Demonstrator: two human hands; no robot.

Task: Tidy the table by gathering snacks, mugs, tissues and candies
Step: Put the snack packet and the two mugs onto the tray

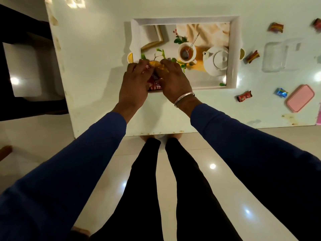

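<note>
Together the left hand [134,79] and right hand [173,79] grasp a red snack packet [155,82] between them, fingers curled over it at the near left edge of the white tray [233,49] on the surface [97,49]. Right of the tray lie loose candies [244,96], a clear box [276,56] and a pink lid [300,98], well apart from the hands.

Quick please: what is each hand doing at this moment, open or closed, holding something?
Left hand: closed, gripping the red snack packet.
Right hand: closed on the same packets, yellow one too.
</note>
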